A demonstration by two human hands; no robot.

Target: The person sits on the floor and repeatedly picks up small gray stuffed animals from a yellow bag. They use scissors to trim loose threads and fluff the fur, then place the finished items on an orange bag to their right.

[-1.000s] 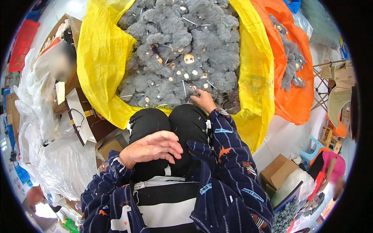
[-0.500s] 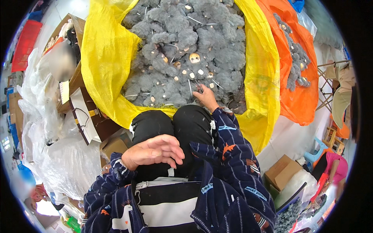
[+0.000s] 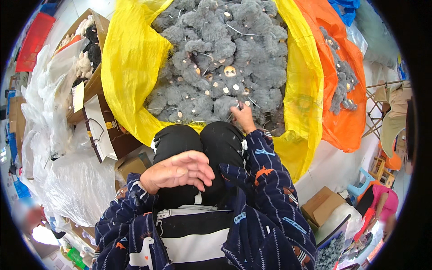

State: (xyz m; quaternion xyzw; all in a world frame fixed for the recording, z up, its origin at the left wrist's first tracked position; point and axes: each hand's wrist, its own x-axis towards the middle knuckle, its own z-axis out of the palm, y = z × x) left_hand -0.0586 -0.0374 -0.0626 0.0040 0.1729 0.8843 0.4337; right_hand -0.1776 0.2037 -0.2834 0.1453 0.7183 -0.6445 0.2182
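A big yellow sack (image 3: pixel 130 67) lies open in front of my knees, filled with several grey plush toys (image 3: pixel 216 67). My right hand (image 3: pixel 243 118) reaches into its near edge and its fingers close on a grey plush toy there. My left hand (image 3: pixel 177 171) rests over my lap above my black trousers, fingers spread, holding nothing.
An orange sack (image 3: pixel 342 90) with more grey plush toys lies to the right. Cardboard boxes (image 3: pixel 85 58) and clear plastic bags (image 3: pixel 58 171) crowd the left. A cardboard box (image 3: pixel 321 204) and a seated person in pink (image 3: pixel 382 202) are at lower right.
My right hand has stayed at the sack's near edge among the plush toys. My left hand has kept its place over my lap.
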